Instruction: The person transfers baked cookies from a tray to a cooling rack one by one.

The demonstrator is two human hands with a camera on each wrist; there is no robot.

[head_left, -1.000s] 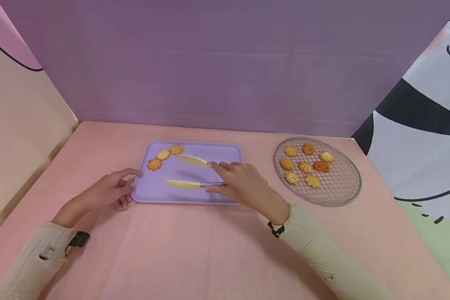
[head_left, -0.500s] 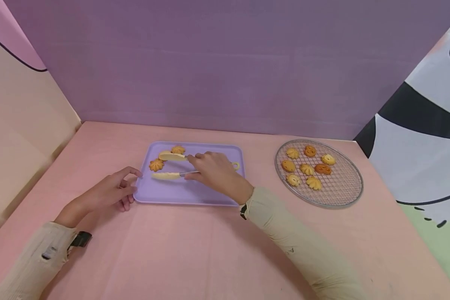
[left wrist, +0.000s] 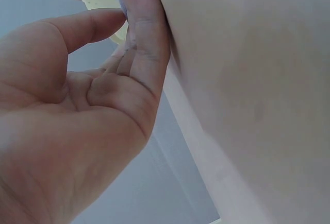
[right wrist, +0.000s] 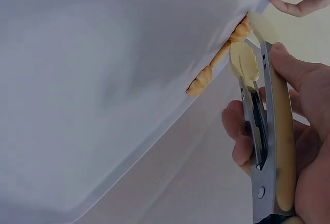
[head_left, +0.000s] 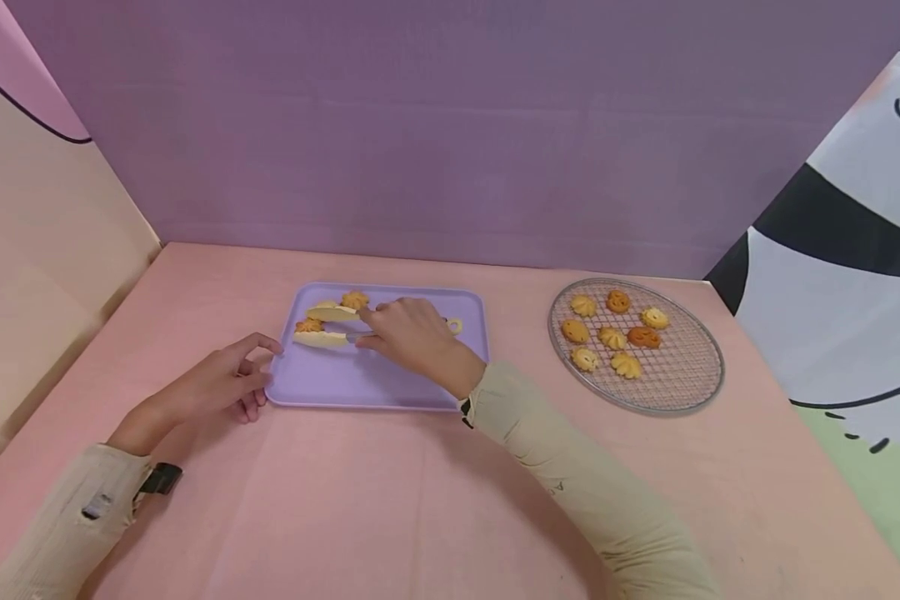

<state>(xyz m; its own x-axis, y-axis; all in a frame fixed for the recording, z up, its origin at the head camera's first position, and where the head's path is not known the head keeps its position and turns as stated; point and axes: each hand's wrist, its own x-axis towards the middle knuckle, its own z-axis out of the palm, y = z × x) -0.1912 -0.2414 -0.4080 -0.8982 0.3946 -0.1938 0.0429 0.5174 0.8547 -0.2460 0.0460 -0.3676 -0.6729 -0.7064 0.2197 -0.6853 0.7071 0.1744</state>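
Observation:
My right hand (head_left: 412, 333) grips yellow-tipped metal tongs (head_left: 322, 339) over the lavender tray (head_left: 375, 383). The tongs' arms stand apart, one tip on either side of a flower-shaped cookie (head_left: 309, 326), which is partly hidden. An oval cookie (head_left: 324, 306) lies partly behind the upper tip, and another flower-shaped cookie (head_left: 356, 299) sits just beyond it. In the right wrist view, fingers and thumb wrap the handles of the tongs (right wrist: 283, 141), whose tips reach the row of cookies (right wrist: 221, 54). My left hand (head_left: 217, 379) touches the tray's left edge with its fingertips; its other fingers lie loosely curled.
A round wire cooling rack (head_left: 682, 367) stands to the right on the pink tablecloth (head_left: 345, 500), bearing several cookies of different shapes (head_left: 626, 365). A purple backdrop (head_left: 450, 150) rises behind the table, with printed cloth walls at both sides.
My right hand has carried the tongs leftward across the tray, and their tips have come round the flower-shaped cookie with a narrower gap. My left hand has stayed at the tray's edge.

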